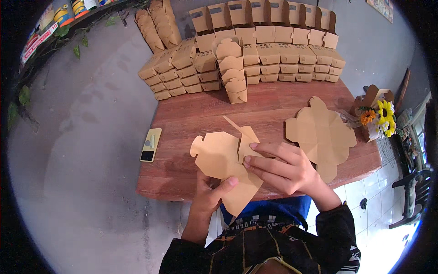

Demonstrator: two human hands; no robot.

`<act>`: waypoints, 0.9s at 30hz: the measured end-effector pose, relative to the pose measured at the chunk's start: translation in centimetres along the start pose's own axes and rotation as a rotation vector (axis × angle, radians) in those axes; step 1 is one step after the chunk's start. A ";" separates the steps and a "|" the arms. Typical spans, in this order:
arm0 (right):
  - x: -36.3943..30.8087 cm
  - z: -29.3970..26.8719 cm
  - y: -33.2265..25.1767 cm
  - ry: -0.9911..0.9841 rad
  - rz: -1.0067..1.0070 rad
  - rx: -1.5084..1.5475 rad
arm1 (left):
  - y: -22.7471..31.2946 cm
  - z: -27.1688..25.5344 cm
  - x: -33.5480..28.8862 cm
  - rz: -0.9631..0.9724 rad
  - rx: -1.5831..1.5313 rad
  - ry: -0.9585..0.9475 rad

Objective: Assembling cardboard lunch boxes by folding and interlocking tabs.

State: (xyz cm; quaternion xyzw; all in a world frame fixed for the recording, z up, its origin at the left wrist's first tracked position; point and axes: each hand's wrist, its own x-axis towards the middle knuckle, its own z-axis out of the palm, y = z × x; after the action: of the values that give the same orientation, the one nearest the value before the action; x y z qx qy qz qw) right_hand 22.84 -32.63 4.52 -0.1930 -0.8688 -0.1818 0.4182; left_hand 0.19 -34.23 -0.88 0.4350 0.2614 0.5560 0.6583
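A partly folded brown cardboard box is held above the near side of the table, its panels spread at angles. My left hand grips its lower left side, thumb on top and the other fingers mostly hidden beneath. On its right side, my right hand pinches a raised flap between thumb and fingers. To the right of my right hand lies a flat, unfolded cardboard box blank with rounded flaps and crease lines.
Stacked closed boxes line the table's far edge, with handled cartons behind and a nested column of open boxes in front. A phone lies at the left table edge. Artificial flowers stand at right, near a dark chair.
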 end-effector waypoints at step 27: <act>-3.2 3.6 -2.4 0.199 0.537 0.195 | -1.3 0.9 1.9 -0.107 -0.388 -0.034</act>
State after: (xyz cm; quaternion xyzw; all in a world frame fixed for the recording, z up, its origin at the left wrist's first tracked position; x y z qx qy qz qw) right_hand 21.21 -33.56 -0.49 -0.3559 -0.7548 0.0015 0.5510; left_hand 2.04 -32.65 -1.28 0.2946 0.1611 0.5527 0.7627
